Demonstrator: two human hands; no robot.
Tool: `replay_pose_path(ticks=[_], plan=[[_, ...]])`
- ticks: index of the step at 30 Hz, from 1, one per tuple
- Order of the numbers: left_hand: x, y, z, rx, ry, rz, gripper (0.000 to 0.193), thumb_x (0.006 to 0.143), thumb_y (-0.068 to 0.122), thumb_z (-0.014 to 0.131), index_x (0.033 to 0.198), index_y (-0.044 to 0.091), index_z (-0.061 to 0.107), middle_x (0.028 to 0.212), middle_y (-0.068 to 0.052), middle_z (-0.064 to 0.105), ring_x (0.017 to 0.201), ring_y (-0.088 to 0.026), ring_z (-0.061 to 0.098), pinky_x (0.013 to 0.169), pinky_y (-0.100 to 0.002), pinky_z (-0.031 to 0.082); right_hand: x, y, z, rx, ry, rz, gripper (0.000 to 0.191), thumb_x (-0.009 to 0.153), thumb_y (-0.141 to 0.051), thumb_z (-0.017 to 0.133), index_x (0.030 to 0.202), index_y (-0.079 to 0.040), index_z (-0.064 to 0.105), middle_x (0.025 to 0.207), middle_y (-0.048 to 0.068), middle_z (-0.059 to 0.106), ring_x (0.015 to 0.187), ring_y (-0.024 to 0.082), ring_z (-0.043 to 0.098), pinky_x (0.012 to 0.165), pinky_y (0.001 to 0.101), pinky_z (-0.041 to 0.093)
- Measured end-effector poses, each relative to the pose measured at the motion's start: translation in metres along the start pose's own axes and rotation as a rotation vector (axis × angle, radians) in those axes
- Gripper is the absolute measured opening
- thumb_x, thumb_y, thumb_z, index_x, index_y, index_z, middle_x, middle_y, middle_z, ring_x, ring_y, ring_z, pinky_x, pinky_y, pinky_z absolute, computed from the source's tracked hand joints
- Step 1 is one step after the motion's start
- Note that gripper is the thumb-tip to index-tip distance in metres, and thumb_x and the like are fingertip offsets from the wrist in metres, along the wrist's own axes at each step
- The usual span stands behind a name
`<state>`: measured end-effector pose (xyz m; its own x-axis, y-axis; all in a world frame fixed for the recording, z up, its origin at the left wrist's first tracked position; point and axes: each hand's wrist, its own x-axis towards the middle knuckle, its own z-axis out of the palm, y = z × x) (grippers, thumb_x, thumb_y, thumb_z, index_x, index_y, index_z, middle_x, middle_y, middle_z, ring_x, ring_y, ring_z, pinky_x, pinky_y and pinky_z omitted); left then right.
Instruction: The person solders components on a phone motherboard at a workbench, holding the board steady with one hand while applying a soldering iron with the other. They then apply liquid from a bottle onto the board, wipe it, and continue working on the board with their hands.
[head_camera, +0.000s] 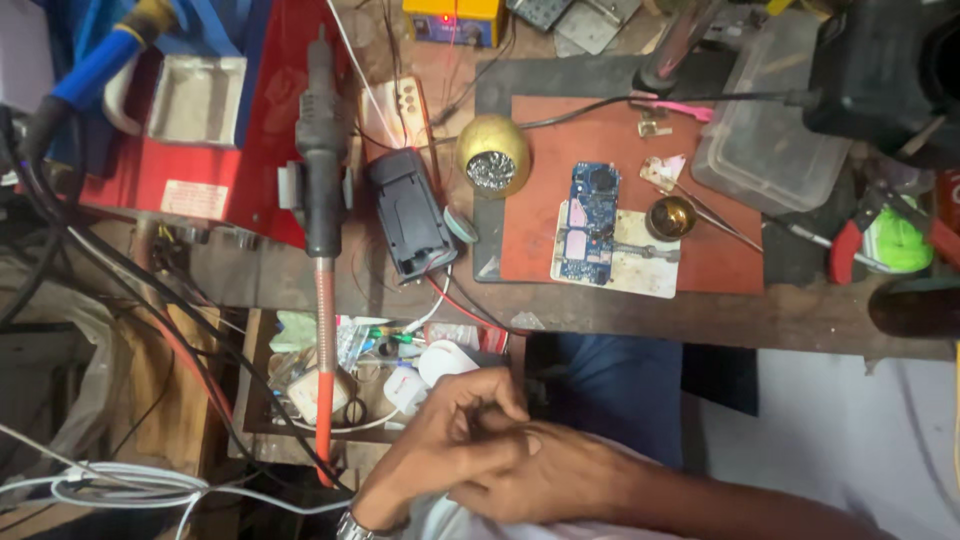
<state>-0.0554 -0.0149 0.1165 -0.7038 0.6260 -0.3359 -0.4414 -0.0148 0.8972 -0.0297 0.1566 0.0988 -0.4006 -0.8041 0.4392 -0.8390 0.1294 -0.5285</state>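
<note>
Both hands rest clasped together below the table (640, 325) edge, left hand (455, 440) over right hand (540, 480), fingers curled on nothing, well apart from the blue circuit board (590, 222) lying on the red mat (720, 260).

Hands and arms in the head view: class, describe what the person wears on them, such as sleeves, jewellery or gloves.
Both hands are bare, with no gloves. The left hand has a silver metal watch band at its wrist. The right hand joins a bare forearm with no sleeve in view. No rings can be made out on the fingers, though the picture is slightly blurred there.
</note>
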Motion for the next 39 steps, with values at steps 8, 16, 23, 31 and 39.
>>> replay_pose_path(ticks=[8,16,23,31,39], plan=[[0.015,-0.014,0.001,-0.222,-0.101,0.143,0.028,0.080,-0.006,0.078,0.094,0.006,0.056,0.099,-0.002,0.061,0.098,-0.010,0.057,0.086,-0.026,0.045,0.001,0.009,0.000,0.132,0.004,0.023,0.012,0.086,-0.005,0.067,0.088,0.008,0.067,0.084,0.020,0.064,0.078,0.035,0.065,0.070,0.0438,0.049],[0.017,0.003,0.001,-0.083,-0.135,0.113,0.033,0.079,0.007,0.079,0.102,0.008,0.055,0.098,-0.001,0.057,0.097,-0.009,0.055,0.087,-0.025,0.042,-0.007,0.014,-0.001,0.052,-0.019,0.015,0.009,0.083,-0.006,0.066,0.082,0.003,0.065,0.084,0.018,0.062,0.081,0.035,0.064,0.075,0.0460,0.051],[0.025,0.001,0.000,-0.045,-0.120,0.055,0.033,0.078,0.002,0.080,0.100,0.005,0.055,0.095,-0.003,0.057,0.092,-0.012,0.057,0.080,-0.027,0.046,-0.012,0.019,0.011,0.138,0.034,0.183,0.011,0.085,-0.009,0.069,0.084,0.001,0.068,0.083,0.016,0.065,0.082,0.034,0.066,0.068,0.0446,0.051],[0.052,-0.021,0.000,-0.214,-0.048,-0.007,0.031,0.072,-0.013,0.079,0.093,0.001,0.060,0.092,-0.005,0.066,0.085,-0.011,0.067,0.074,-0.026,0.054,-0.016,0.031,-0.009,-0.049,0.019,0.054,0.014,0.081,-0.009,0.071,0.092,0.001,0.073,0.089,0.015,0.070,0.083,0.031,0.067,0.071,0.0425,0.052],[0.079,-0.026,0.007,-0.302,0.048,-0.133,0.024,0.069,-0.016,0.073,0.087,-0.003,0.064,0.083,-0.011,0.068,0.074,-0.019,0.075,0.068,-0.031,0.060,-0.024,0.048,-0.026,0.007,0.062,0.071,0.013,0.091,-0.009,0.068,0.099,0.000,0.075,0.093,0.012,0.071,0.088,0.025,0.070,0.074,0.0371,0.053]])
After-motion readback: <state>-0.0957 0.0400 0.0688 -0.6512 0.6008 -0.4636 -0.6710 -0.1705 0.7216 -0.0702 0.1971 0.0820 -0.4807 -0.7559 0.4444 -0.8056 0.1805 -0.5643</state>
